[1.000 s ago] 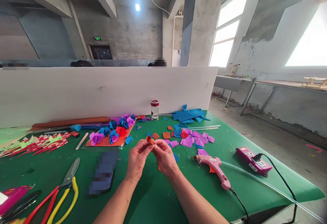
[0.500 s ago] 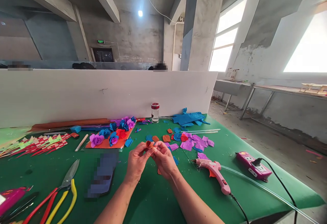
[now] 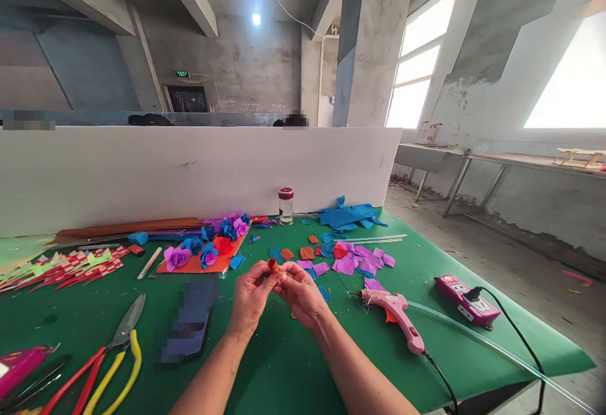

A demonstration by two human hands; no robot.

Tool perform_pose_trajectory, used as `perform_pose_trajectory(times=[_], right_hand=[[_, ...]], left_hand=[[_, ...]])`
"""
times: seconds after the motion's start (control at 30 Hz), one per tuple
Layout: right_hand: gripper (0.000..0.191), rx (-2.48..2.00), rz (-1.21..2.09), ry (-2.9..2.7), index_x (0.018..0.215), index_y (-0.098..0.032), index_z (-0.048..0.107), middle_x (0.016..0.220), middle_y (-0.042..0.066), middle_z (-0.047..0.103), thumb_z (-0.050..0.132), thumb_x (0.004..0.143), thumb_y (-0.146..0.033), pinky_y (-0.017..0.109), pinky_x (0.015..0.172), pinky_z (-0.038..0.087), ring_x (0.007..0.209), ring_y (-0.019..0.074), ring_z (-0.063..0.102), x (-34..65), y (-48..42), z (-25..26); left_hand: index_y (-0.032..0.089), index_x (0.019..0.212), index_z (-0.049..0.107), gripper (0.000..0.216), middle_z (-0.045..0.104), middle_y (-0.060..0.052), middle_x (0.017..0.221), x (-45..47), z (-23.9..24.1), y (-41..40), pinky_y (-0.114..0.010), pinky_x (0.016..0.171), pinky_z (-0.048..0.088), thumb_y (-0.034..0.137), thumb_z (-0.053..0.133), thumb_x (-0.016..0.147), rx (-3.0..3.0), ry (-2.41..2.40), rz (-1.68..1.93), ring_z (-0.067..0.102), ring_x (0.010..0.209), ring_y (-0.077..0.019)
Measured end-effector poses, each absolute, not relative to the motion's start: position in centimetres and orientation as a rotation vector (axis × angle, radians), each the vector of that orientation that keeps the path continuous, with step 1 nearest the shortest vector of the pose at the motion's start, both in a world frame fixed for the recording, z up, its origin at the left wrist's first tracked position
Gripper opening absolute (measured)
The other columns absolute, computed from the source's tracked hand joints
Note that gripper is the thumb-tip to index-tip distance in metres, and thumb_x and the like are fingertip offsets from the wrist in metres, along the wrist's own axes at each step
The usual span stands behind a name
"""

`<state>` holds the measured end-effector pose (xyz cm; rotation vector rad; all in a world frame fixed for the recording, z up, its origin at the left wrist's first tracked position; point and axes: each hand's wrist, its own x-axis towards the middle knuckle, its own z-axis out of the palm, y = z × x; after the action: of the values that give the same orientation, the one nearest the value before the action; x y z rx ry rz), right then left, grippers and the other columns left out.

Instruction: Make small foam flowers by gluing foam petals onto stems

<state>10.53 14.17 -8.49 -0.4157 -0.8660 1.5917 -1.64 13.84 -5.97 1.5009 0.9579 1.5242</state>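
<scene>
Between my fingertips is a small rolled piece of orange-brown paper [image 3: 273, 265], curled into a bud shape. My left hand [image 3: 250, 295] pinches it from the left. My right hand [image 3: 300, 292] closes on its right side, fingertips touching those of the left; its exact hold is partly hidden. Just beyond the hands lie loose paper petals: orange-brown petals [image 3: 307, 252], purple petals [image 3: 347, 264] and blue petals [image 3: 274, 252]. Right of my hands rests a pink hot glue gun [image 3: 395, 315]. Finished paper flowers [image 3: 208, 255] in purple, blue and red sit on an orange sheet to the left.
Scissors with red and yellow handles [image 3: 113, 352] and a dark phone [image 3: 189, 323] lie left on the green table [image 3: 284, 377]. A red-lidded jar [image 3: 286, 206] stands by the white partition [image 3: 227, 172]. A purple power strip [image 3: 466, 301], cables and clear glue sticks [image 3: 374, 239] are at right.
My hands stay together around the orange-brown paper, which has turned slightly between the fingertips. The whole view has shifted a little.
</scene>
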Motion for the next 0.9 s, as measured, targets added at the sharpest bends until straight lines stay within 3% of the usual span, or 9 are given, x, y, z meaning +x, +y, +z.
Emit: perform_pose_trajectory(times=[0.07, 0.2, 0.3, 0.5, 0.9], right_hand=[[0.024, -0.519, 1.413, -1.011, 0.080, -0.021, 0.068, 0.079, 0.001, 0.068, 0.080, 0.067, -0.038, 0.030, 0.075, 0.049, 0.072, 0.0151, 0.062, 10.7, 14.3, -8.5], [0.007, -0.730, 0.750, -1.315, 0.078, -0.023, 0.073, 0.085, 0.005, 0.069, 0.071, 0.075, -0.029, 0.034, 0.080, 0.047, 0.085, 0.0208, 0.062, 11.3, 14.4, -8.2], [0.011, -0.769, 0.475, -1.426, 0.078, -0.024, 0.073, 0.082, 0.005, 0.069, 0.064, 0.078, -0.018, 0.032, 0.077, 0.047, 0.083, 0.0200, 0.061, 11.7, 14.1, -8.0], [0.015, -0.812, 0.421, -1.420, 0.077, -0.024, 0.071, 0.076, 0.002, 0.069, 0.058, 0.081, -0.016, 0.029, 0.070, 0.047, 0.075, 0.0180, 0.061, 11.8, 14.0, -7.9], [0.021, -0.841, 0.369, -1.464, 0.081, -0.025, 0.073, 0.077, 0.002, 0.070, 0.059, 0.078, -0.010, 0.029, 0.072, 0.046, 0.077, 0.0189, 0.060, 11.5, 14.1, -8.6]], left_hand=[[0.024, 0.077, 0.077, 0.013, 0.062, -0.001, 0.069, -1.8, -5.8, 13.9, -0.025, 0.065, 0.045, 0.032, 0.077, 0.067, 1.594, 0.969, 1.575, 0.055, 0.068, -0.0167], [0.024, 0.077, 0.076, 0.009, 0.065, -0.001, 0.072, -2.2, -5.9, 14.2, -0.026, 0.067, 0.046, 0.031, 0.072, 0.075, 1.855, 0.942, 1.628, 0.058, 0.070, -0.0164], [0.024, 0.083, 0.075, 0.009, 0.067, -0.001, 0.075, -2.2, -6.2, 14.3, -0.026, 0.068, 0.048, 0.029, 0.067, 0.081, 2.036, 0.907, 1.643, 0.059, 0.072, -0.0151], [0.027, 0.108, 0.069, 0.031, 0.062, 0.002, 0.074, -1.8, -5.9, 13.8, -0.026, 0.069, 0.050, 0.034, 0.071, 0.078, 2.120, 1.006, 1.632, 0.058, 0.067, -0.0128], [0.023, 0.090, 0.072, 0.012, 0.069, -0.003, 0.080, -1.9, -6.2, 13.9, -0.026, 0.068, 0.049, 0.027, 0.063, 0.084, 2.166, 0.978, 1.673, 0.061, 0.074, -0.0154]])
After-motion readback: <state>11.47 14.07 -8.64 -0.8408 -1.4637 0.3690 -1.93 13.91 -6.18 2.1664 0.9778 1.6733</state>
